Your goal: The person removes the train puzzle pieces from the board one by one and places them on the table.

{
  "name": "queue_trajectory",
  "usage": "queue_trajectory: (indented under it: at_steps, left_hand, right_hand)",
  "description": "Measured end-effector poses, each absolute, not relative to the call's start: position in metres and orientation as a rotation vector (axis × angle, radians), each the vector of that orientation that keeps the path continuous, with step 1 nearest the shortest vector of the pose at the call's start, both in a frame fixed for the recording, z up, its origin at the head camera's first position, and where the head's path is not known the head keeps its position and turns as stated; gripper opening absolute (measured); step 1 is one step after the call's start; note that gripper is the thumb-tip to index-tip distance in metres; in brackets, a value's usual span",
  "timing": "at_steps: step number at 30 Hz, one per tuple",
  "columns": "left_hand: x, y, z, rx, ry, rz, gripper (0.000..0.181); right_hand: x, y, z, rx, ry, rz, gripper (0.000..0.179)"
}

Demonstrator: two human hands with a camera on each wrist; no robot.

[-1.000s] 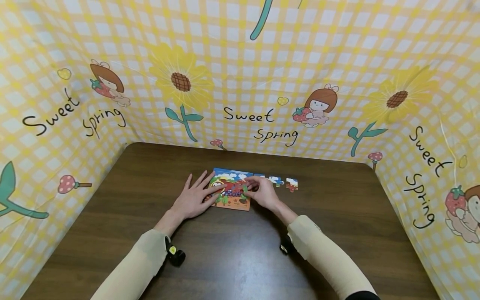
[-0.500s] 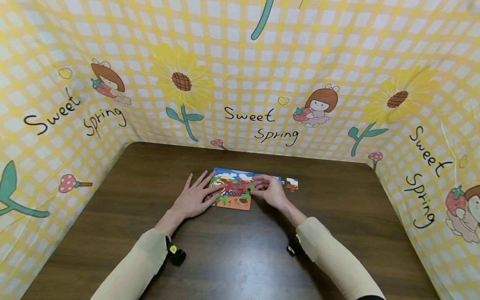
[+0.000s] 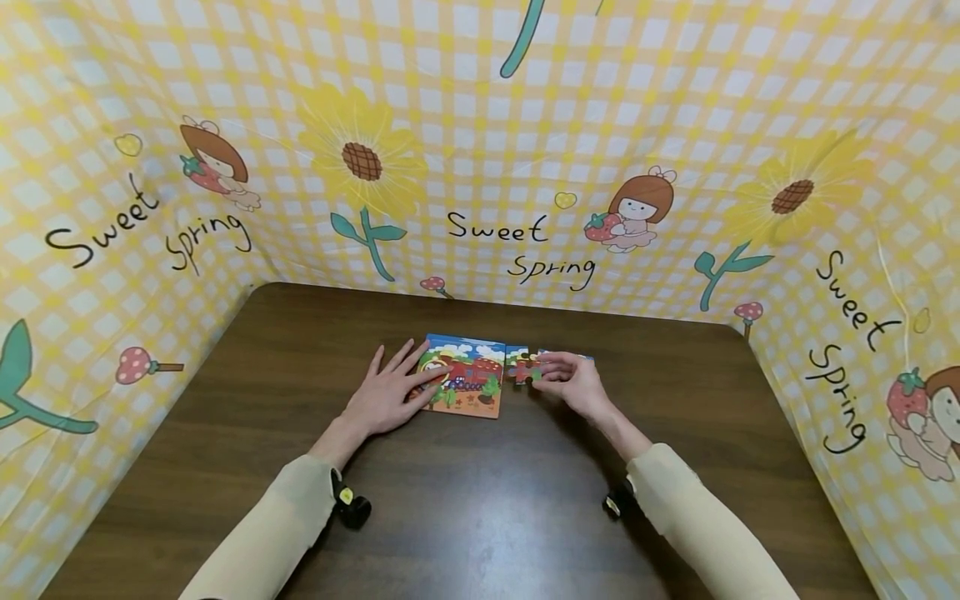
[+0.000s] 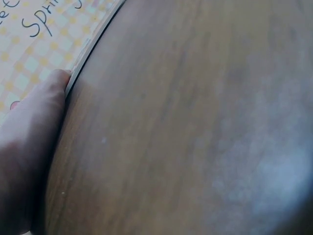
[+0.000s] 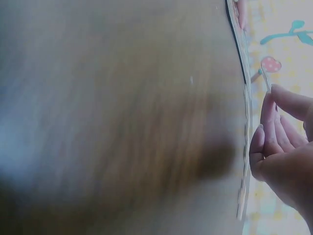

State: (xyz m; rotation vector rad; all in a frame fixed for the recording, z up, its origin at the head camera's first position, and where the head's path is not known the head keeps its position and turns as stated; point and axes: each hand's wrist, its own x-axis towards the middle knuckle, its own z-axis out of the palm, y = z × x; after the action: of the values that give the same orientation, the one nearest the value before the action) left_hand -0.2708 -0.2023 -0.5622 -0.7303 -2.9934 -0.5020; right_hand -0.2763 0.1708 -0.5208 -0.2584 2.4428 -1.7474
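A colourful jigsaw puzzle (image 3: 467, 398) showing a red train lies flat on the table. My left hand (image 3: 386, 398) rests on its left part with fingers spread; in the left wrist view a finger (image 4: 36, 115) lies along the puzzle's edge. To the right of the puzzle, my right hand (image 3: 576, 385) pinches a puzzle piece between thumb and fingertips. In the right wrist view that thin piece (image 5: 266, 79) stands edge-on. Loose puzzle pieces (image 3: 517, 357) lie behind and beside the right hand, which partly hides them.
The brown wooden table (image 3: 450, 517) reaches back to a yellow checked cloth (image 3: 480, 150) that hangs behind and at both sides. Wrist cameras (image 3: 354, 510) are strapped under the sleeves.
My right hand has moved right, from the puzzle's right part to the loose pieces, with a puzzle piece between its fingertips. The left hand stays in place on the puzzle.
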Motion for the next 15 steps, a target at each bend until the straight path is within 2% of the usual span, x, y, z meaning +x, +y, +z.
queue_trajectory:
  at_steps: [15]
  left_hand:
    - [-0.270, -0.201, -0.562, -0.726, -2.989, -0.513, 0.052]
  right_hand:
    - [-0.259, 0.226, -0.522, -0.181, 2.445, -1.739, 0.045]
